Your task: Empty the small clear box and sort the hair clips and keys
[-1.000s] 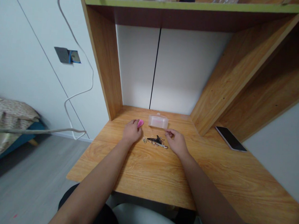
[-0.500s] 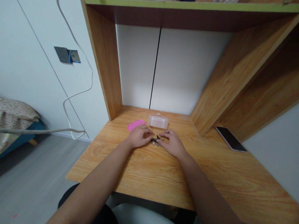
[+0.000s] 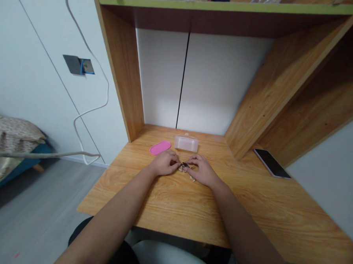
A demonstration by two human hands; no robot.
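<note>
Both hands have closed in from the sides: the left hand (image 3: 163, 167) has let go of the pink lid (image 3: 160, 147), now flat on the counter (image 3: 172, 206), and with the right hand (image 3: 202, 170) its fingers pinch the little heap of hair clips (image 3: 184, 166) between them, in front of the clear box (image 3: 186, 142).

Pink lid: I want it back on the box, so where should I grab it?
The pink lid lies flat on the desk, left of the box. Probably pinch its long edges from above, across the narrow width; the left hand is nearest.
</note>
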